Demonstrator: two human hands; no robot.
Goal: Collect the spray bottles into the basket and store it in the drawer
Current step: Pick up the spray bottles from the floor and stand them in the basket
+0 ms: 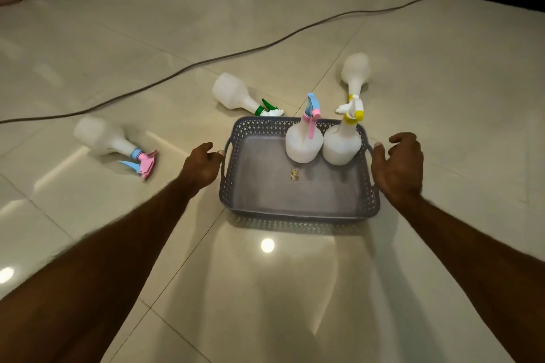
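**A:** Where did you put your hands?

**B:** You had one on each side of the grey plastic basket with the holey walls (298, 209). Your left hand (202, 166) was curled at the basket's left handle, thumb touching it. Your right hand (396, 163) was loose and spread at the right handle, thumb tip just at it. I could not tell if either hand really gripped yet.

**A:** Why there?

**B:** I think you wanted to slide or steady the basket, so both handles made sense.

**A:** Where were the bottles?

**B:** Two stood up at the basket's far right corner: the white spray bottle with the pink and blue top (303, 138) and the white spray bottle with the yellow top (342, 141), side by side. Three lay flat outside on the shiny tile floor (265, 289): the white bottle with a green top (233, 93) just past the far edge, another yellow-topped white bottle (355, 74) past the far right corner, and another pink and blue topped white bottle (106, 135) well left.

**A:** Was there room?

**B:** Yes. The basket's near and left parts were bare. A dark cable (206, 62) lay beyond the bottles.
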